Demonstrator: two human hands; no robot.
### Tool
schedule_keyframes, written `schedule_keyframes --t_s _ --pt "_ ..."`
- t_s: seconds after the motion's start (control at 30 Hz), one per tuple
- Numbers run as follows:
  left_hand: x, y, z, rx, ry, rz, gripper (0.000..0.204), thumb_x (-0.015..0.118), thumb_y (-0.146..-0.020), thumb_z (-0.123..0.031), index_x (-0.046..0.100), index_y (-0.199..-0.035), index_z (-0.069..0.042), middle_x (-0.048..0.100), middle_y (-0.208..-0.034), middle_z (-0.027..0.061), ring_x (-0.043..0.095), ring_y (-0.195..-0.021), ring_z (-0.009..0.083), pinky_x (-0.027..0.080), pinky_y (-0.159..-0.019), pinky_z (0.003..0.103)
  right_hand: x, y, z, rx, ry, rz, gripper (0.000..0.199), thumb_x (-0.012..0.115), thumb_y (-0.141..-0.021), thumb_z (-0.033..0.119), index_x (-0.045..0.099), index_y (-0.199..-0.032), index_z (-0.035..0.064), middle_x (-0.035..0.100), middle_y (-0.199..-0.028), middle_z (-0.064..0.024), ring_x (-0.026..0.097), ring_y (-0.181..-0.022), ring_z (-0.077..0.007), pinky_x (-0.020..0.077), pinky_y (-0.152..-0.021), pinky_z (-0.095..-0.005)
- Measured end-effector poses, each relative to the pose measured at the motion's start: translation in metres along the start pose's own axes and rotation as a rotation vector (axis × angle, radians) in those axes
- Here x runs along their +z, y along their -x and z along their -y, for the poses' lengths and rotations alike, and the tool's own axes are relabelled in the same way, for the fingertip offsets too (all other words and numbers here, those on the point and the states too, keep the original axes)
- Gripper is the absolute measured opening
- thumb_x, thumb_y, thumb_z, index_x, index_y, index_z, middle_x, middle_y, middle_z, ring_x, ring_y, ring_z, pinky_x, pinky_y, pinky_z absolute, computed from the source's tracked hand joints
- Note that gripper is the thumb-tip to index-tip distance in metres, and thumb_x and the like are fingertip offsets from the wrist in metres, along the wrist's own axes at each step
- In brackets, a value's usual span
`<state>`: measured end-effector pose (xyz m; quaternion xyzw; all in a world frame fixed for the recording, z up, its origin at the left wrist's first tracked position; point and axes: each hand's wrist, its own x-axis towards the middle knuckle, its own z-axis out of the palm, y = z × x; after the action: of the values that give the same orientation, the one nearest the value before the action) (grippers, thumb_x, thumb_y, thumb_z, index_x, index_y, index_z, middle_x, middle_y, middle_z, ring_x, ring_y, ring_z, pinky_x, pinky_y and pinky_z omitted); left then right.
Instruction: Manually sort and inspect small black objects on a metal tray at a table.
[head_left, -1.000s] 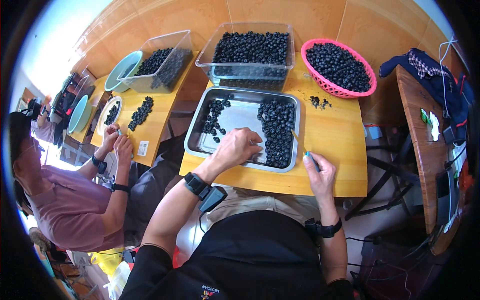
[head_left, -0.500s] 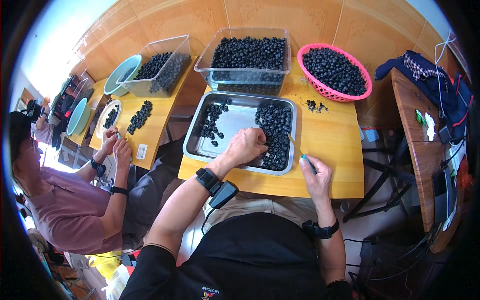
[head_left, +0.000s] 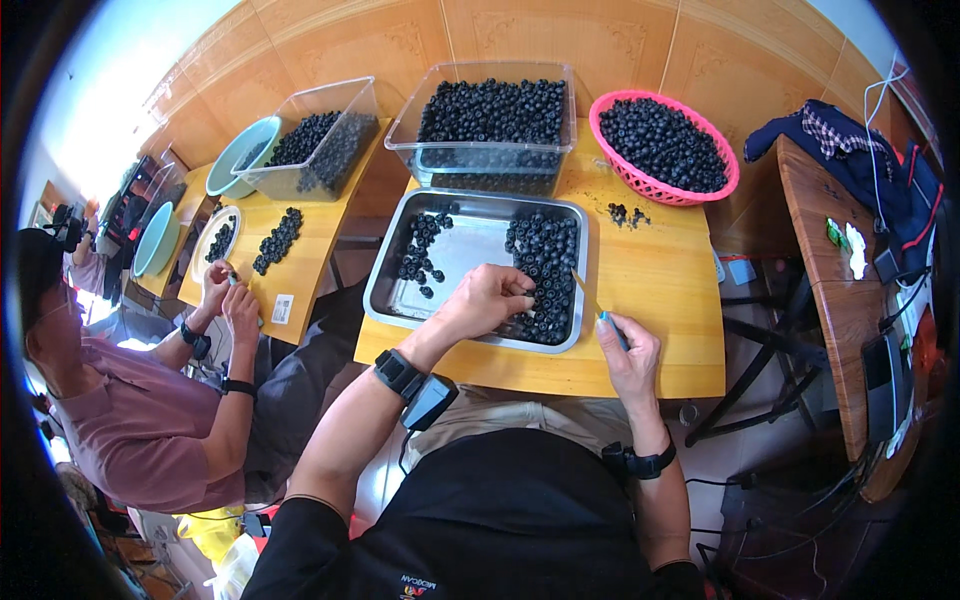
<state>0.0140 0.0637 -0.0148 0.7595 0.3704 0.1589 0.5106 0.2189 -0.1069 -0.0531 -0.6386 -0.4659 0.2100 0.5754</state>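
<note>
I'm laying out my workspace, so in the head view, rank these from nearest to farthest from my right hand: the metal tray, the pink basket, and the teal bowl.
From the right hand:
1. Metal tray, just to its left on the same table.
2. Pink basket, ahead at the table's far right corner.
3. Teal bowl, far left on the neighbouring table.

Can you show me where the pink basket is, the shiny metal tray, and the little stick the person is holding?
pink basket (head_left: 722,188): head view, on its right rim.
metal tray (head_left: 470,255): head view, on the bare floor in its middle.
thin stick (head_left: 590,298): head view, on its shaft above the right hand (head_left: 630,355).
</note>
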Motion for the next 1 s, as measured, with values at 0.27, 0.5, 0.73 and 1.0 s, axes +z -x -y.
schedule_keyframes --t_s 0.27,0.5,0.73,1.0 --pt "-0.002 0.014 0.005 0.037 0.420 0.068 0.021 0.069 -0.098 -0.007 0.069 -0.117 0.001 0.072 -0.092 0.0035 0.068 -0.082 0.0094 0.058 -0.076 0.024 0.001 0.000 0.003 -0.019 -0.024 -0.010 0.035 0.074 -0.096 0.027 0.072 -0.103 -0.0070 0.062 -0.074 -0.0049 0.052 -0.067 -0.0092 0.0436 -0.061 -0.0270" --pt "-0.001 0.025 -0.009 -0.072 0.764 0.029 0.022 0.064 -0.101 -0.008 0.068 -0.121 -0.001 0.073 -0.100 0.0080 0.073 -0.090 0.0158 0.062 -0.086 0.029 0.002 0.001 0.001 -0.031 -0.011 -0.019 0.035 0.074 -0.096 0.027 0.072 -0.104 -0.0071 0.061 -0.074 -0.0047 0.052 -0.068 -0.0084 0.0437 -0.061 -0.0266" --pt "0.010 0.030 -0.006 -0.019 0.923 0.005 0.022 0.062 -0.101 -0.006 0.066 -0.123 -0.001 0.072 -0.101 0.0064 0.072 -0.091 0.0159 0.063 -0.085 0.030 0.001 0.003 0.001 -0.018 -0.021 -0.009 0.035 0.074 -0.096 0.027 0.072 -0.103 -0.0069 0.062 -0.075 -0.0041 0.053 -0.068 -0.0084 0.0448 -0.062 -0.0264" --pt "0.014 0.034 -0.006 -0.023 1.053 -0.007 0.015 0.064 -0.100 -0.004 0.067 -0.114 -0.001 0.071 -0.101 0.0069 0.072 -0.091 0.0160 0.064 -0.086 0.030 0.003 0.006 0.003 -0.047 -0.029 0.002 0.034 0.075 -0.096 0.027 0.072 -0.104 -0.0061 0.066 -0.078 -0.0053 0.055 -0.070 -0.0089 0.0460 -0.064 -0.0264"
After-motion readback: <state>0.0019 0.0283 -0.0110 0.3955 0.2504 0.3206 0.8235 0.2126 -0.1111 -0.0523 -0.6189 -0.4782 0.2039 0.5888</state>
